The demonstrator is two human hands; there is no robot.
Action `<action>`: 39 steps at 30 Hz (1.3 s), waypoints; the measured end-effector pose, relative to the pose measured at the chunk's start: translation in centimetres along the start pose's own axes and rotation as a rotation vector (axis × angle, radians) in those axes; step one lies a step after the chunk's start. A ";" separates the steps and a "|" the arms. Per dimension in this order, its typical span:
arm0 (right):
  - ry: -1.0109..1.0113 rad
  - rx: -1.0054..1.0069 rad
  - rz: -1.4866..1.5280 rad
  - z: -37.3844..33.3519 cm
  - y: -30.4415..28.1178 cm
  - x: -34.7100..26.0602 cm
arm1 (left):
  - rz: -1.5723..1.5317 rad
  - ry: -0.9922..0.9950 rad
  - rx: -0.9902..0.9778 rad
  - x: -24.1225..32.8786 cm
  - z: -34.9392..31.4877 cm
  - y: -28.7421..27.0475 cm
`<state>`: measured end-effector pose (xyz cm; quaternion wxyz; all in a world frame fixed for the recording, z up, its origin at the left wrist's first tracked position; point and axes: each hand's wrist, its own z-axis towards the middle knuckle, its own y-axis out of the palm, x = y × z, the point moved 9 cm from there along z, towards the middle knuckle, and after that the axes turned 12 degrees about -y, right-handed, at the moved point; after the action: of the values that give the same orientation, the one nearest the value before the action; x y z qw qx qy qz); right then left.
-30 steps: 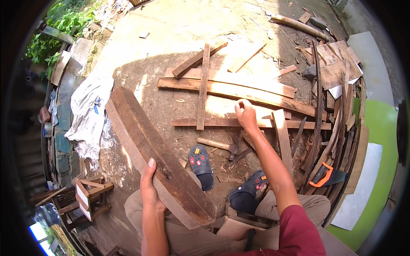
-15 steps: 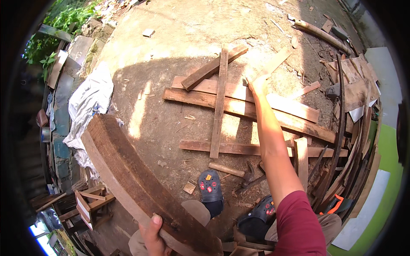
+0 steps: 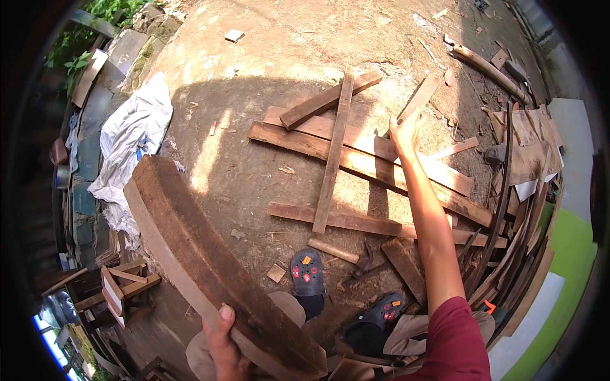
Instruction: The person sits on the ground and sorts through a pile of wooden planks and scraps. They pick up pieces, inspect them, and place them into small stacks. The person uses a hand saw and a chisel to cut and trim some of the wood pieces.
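In my left hand (image 3: 223, 340) is a thick, dark brown wooden beam (image 3: 216, 254). The thumb presses on its near side, and the beam slants from my lap up to the left. My right arm reaches far out, with the right hand (image 3: 406, 130) closed around the near end of a short wooden board (image 3: 420, 95); some of its fingers are hidden. Beneath that arm lie a long plank (image 3: 356, 160) and a reddish plank (image 3: 356, 221). A narrow batten (image 3: 334, 152) crosses them, and a short wooden piece (image 3: 330, 100) rests near its far end.
A hammer (image 3: 333, 250) lies on the ground by my shoe (image 3: 308, 273). Close to my right leg is a dark board (image 3: 405, 270). Stacked scrap wood (image 3: 508, 254) lines the right side. On the left are a white sack (image 3: 133, 143) and a small wooden frame (image 3: 121, 289).
My right hand has drawn slightly back with the short board, which is now steeper. A board beside my right leg has tipped over to the left. The beam has barely moved.
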<state>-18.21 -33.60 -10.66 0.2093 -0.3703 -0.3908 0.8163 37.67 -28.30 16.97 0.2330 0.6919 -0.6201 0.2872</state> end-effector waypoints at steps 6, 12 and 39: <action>-0.887 -0.373 0.256 -3.8 5.7 -24.6 | 0.025 -0.004 -0.051 0.3 0.0 0.2; -0.821 -0.730 -0.127 -6.3 12.8 -28.2 | 0.003 -0.012 -0.032 0.3 -0.4 0.5; 0.468 -0.206 1.256 -18.5 -47.5 -8.8 | 0.190 0.017 -0.860 -4.9 -14.6 11.2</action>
<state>4.11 -1.42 23.15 -0.2621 -0.7122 -0.1217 0.6398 24.66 -16.22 23.87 0.4774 0.4694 -0.7423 0.0289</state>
